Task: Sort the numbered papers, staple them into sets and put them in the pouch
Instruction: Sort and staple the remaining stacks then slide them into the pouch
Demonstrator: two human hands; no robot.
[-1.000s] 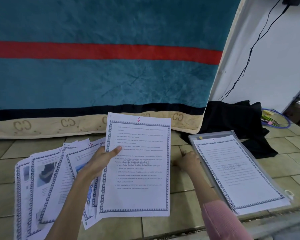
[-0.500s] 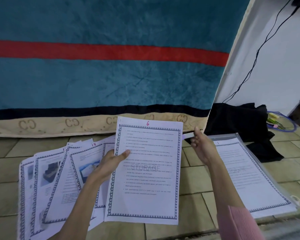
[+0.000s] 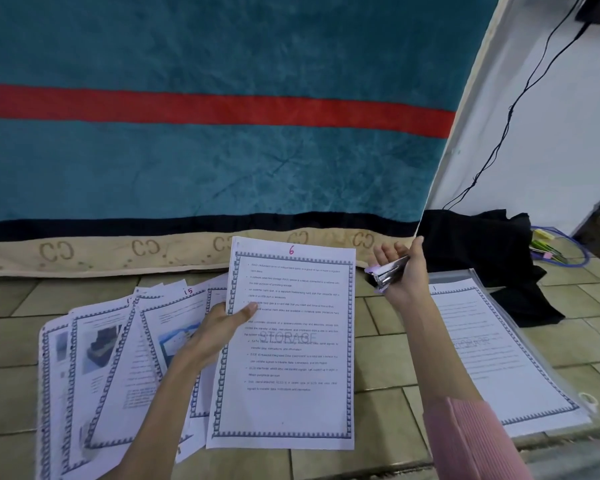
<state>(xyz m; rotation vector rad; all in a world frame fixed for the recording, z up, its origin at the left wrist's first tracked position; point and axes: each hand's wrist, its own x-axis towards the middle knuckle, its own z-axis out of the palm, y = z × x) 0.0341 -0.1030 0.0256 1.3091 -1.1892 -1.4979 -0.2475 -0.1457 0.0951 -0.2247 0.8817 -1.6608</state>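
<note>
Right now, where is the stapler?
In the head view, the stapler is held in the right hand, raised just right of the top corner of the sheet numbered 6.

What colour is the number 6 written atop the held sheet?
Pink-red ink, on the sheet gripped by the left hand; head view.

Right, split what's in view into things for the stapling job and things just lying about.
For the job: sheet numbered 6 in the left hand; stapler in the right hand; fanned papers; pouch.

Lying about: black cloth; blanket; cable.

Bordered sheet marked 6 (image 3: 284, 344) is held upright, fanned papers (image 3: 111, 368) left, silver stapler (image 3: 387, 276) raised, clear pouch (image 3: 520, 358) right.
</note>
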